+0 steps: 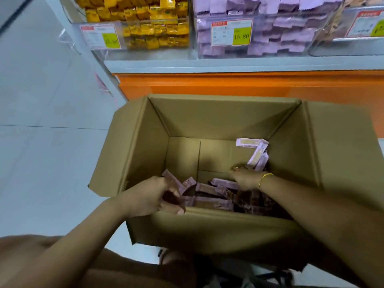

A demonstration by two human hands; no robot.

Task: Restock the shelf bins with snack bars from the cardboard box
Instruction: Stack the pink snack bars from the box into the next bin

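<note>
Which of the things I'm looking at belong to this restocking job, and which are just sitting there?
Part of the job: cardboard box, purple snack bars in it, left hand gripping bars, right hand among the bars, shelf bin of purple packs.

Just there: bin of yellow packs, price tags, orange shelf base.

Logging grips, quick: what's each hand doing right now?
Left hand: grips purple snack bars.
Right hand: at the upright pale snack bars; grip cannot be told.
</note>
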